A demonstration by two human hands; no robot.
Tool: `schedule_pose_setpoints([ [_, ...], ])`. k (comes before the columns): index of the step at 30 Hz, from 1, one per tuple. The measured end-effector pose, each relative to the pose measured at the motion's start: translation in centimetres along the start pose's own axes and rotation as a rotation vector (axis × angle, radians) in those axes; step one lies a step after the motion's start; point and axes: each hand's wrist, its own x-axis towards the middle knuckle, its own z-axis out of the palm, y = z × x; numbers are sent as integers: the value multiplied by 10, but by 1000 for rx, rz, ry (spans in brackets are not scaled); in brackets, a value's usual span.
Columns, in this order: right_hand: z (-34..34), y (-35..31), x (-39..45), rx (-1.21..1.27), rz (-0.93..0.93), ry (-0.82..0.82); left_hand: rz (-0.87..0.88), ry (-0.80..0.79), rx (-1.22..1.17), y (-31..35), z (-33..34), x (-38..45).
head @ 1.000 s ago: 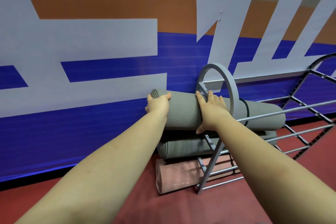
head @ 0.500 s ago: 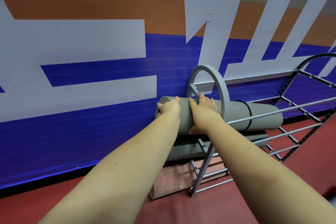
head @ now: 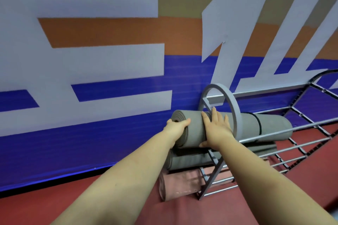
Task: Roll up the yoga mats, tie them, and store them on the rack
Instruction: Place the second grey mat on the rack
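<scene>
From the head view, the left hand is pressing flat against the end of the grey rolled mat lying on the rack top tier, right hand resting fingers spread on top.

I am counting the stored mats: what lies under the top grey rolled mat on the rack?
Under the top grey mat lies another grey mat, and below it a pink mat. The forearms cover parts of them.

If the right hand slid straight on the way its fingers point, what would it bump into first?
Probably the rack's grey end hoop: the right hand lies flat on the top grey mat, fingers aimed up toward it. Depth is unclear.
</scene>
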Motion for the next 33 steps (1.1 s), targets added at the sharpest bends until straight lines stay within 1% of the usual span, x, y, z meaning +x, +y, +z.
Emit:
schedule_pose_setpoints([
  [3, -33, -19, -11, 11, 40, -164, 115, 95, 374, 22, -32, -34],
  [5, -71, -37, -17, 30, 8, -223, 232, 100, 600, 49, -62, -60],
  [8, -148, -61, -28, 127, -91, -240, 357, 111, 839, 97, -108, -102],
  [10, -205, -72, -39, 177, -141, -215, 389, 111, 935, 131, -133, -136],
  [12, -264, -79, -54, 200, -176, -199, 393, 75, 999, 166, -153, -172],
  [14, -320, -85, -72, 205, -205, -197, 399, 44, 1042, 204, -169, -210],
  [17, -396, -90, -97, 217, -245, -171, 443, 54, 1069, 262, -189, -259],
  [20, -451, -88, -121, 253, -207, -119, 482, 100, 1104, 308, -204, -302],
  [23, -493, -77, -151, 300, -156, -51, 538, 173, 1127, 338, -211, -341],
  [26, -524, -58, -187, 306, -144, 33, 591, 218, 1116, 357, -209, -381],
  [28, -535, -44, -208, 321, -150, 61, 609, 246, 1083, 361, -202, -407],
  [33, -533, -5, -270, 232, -239, 114, 595, 361, 975, 338, -164, -472],
])
